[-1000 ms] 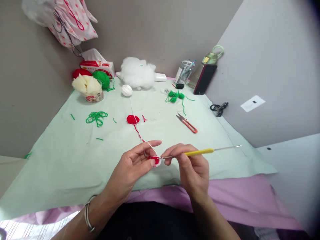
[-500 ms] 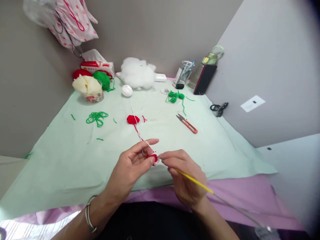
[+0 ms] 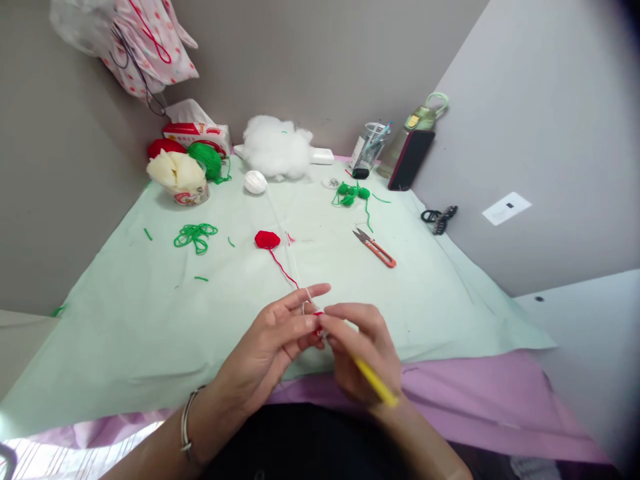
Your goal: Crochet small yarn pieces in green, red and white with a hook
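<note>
My left hand [image 3: 273,340] pinches a small red-and-white crochet piece [image 3: 318,323], mostly hidden by the fingers. White yarn [image 3: 294,257] runs over its raised index finger from a white yarn ball [image 3: 255,182]. A red strand leads from the piece to a red yarn bundle [image 3: 267,240] on the cloth. In my right hand [image 3: 363,350] is a crochet hook with a yellow handle [image 3: 376,381], blurred, its tip hidden at the piece. The fingertips of both hands meet around the work.
Orange thread snips [image 3: 375,249] lie to the right. Loose green yarn [image 3: 196,237] sits left, and small green yarn balls [image 3: 353,193] further back right. White stuffing [image 3: 277,148], a tissue box [image 3: 197,133], a phone [image 3: 411,160] and a bottle [image 3: 400,143] stand along the back.
Both hands have come closer together, the left shifting right. The hook has swung steeper, and the white yarn is drawn to the right, off the red bundle. The white ball has turned slightly.
</note>
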A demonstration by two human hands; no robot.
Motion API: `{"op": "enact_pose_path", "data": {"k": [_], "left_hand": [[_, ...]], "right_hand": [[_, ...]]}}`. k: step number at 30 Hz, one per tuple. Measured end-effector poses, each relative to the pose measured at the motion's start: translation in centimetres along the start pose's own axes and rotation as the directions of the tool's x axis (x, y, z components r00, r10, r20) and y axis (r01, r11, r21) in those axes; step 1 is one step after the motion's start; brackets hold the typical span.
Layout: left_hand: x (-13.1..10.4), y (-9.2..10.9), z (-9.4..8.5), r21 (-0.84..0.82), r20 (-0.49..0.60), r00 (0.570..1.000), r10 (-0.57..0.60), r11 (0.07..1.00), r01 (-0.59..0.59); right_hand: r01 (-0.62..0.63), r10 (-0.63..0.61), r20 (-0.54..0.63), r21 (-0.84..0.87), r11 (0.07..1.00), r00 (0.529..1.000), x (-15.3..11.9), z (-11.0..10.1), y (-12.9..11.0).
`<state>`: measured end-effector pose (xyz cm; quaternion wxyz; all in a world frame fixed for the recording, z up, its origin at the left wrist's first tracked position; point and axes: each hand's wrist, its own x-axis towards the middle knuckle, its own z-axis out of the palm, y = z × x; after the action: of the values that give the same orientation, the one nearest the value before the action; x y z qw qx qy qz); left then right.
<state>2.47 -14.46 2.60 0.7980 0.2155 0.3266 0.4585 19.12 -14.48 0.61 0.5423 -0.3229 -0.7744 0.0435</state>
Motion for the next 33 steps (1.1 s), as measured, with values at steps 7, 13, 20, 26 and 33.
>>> {"op": "enact_pose_path", "data": {"k": [7, 13, 20, 26, 33], "left_hand": [[0.0, -0.1, 0.2, 0.178, -0.012, 0.981, 0.193, 0.966, -0.188], [0.3, -0.6, 0.4, 0.147, -0.057, 0.977, 0.206, 0.969, -0.196], [0.6, 0.0, -0.2, 0.014, -0.062, 0.996, 0.063, 0.998, -0.062], [0.2, -0.3, -0.1, 0.235, -0.028, 0.982, 0.186, 0.956, -0.175], [0.1, 0.1, -0.3, 0.262, -0.029, 0.983, 0.182, 0.950, -0.168]], "right_hand": [[-0.401, 0.444, 0.044, 0.517, 0.756, 0.895, 1.1, 0.6, -0.6], [-0.194, 0.190, 0.044, 0.160, 0.968, 0.981, 0.2, 0.4, -0.5], [-0.415, 0.498, -0.039, 0.499, 0.761, 0.866, 0.8, 0.4, -0.2], [-0.458, 0.511, 0.075, 0.566, 0.685, 0.857, 1.0, 0.8, 0.1], [-0.537, 0.599, 0.220, 0.732, 0.420, 0.770, 1.3, 0.4, 0.9]]}}
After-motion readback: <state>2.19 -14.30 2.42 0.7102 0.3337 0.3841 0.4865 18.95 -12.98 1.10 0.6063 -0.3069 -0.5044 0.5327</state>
